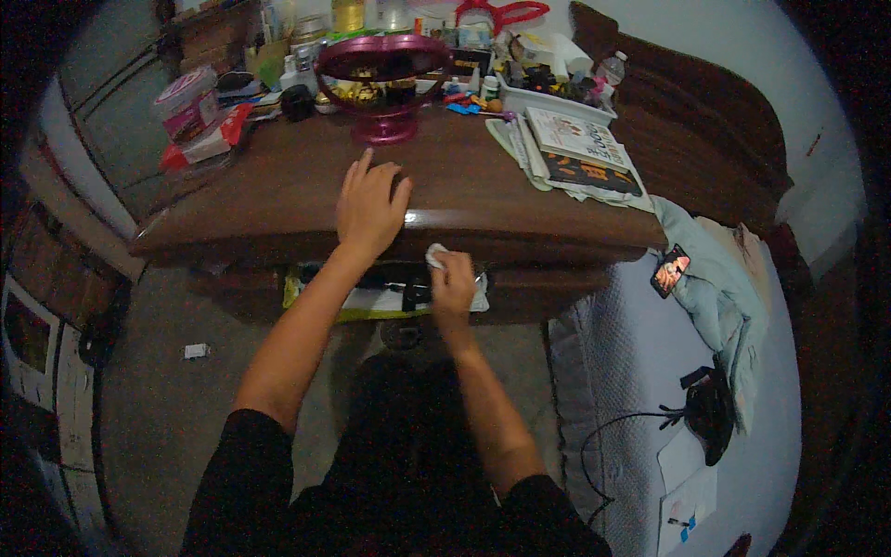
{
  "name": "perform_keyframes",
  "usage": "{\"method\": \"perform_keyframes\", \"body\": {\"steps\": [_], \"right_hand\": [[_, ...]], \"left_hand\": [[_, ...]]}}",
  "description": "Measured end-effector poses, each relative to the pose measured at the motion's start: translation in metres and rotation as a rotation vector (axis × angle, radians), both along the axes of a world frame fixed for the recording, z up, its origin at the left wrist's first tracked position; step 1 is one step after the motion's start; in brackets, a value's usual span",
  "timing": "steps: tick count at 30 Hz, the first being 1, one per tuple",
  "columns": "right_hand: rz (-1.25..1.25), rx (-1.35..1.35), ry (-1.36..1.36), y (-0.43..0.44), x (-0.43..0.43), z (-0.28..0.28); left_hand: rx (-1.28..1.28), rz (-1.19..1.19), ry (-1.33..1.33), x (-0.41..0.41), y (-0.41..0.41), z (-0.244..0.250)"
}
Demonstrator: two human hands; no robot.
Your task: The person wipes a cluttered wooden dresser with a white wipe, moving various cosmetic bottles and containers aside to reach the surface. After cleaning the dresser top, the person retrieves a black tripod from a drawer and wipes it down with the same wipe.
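Note:
My left hand (371, 205) rests on the brown wooden desk top (278, 188), its fingers spread towards the pink-framed round mirror (385, 132) on its stand. Nothing is held in it. Lower and to the right, my right hand (454, 285) grips a small wad of white cloth or tissue (436, 255) at the front edge of the desk, just above an open drawer. In that drawer lie a white thing (376, 299), some yellow-edged packaging and dark items that I cannot name.
Books (581, 139) and a white basket of small items (553, 102) stand at the right, bottles and jars behind the mirror, a pink-and-white tub (186, 104) at the left. Beside the desk, a bed (626, 348) holds a phone (670, 271) and a black bag-like object (708, 416) with a cord.

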State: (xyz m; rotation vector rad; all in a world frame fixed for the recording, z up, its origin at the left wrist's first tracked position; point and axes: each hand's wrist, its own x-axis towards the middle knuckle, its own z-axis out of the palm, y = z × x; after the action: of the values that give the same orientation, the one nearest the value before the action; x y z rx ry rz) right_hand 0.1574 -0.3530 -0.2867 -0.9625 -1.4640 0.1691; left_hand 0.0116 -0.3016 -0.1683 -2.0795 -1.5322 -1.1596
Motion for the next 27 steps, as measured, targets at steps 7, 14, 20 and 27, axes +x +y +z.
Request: {"method": "perform_keyframes", "body": {"steps": [7, 14, 20, 27], "right_hand": [[-0.552, -0.069, 0.452, 0.024, 0.124, 0.011], [-0.624, -0.003, 0.487, 0.041, 0.166, 0.015], [-0.51, 0.041, 0.226, 0.022, 0.142, 0.011], [-0.696, 0.03, 0.488, 0.058, 0.248, 0.001]], "left_hand": [[0.037, -0.006, -0.056, 0.007, -0.005, 0.003], [0.03, 0.059, -0.02, 0.01, -0.006, -0.001], [-0.023, 0.039, -0.038, 0.008, -0.005, -0.006], [-0.047, 0.044, -0.108, 0.018, -0.012, -0.006]]}}
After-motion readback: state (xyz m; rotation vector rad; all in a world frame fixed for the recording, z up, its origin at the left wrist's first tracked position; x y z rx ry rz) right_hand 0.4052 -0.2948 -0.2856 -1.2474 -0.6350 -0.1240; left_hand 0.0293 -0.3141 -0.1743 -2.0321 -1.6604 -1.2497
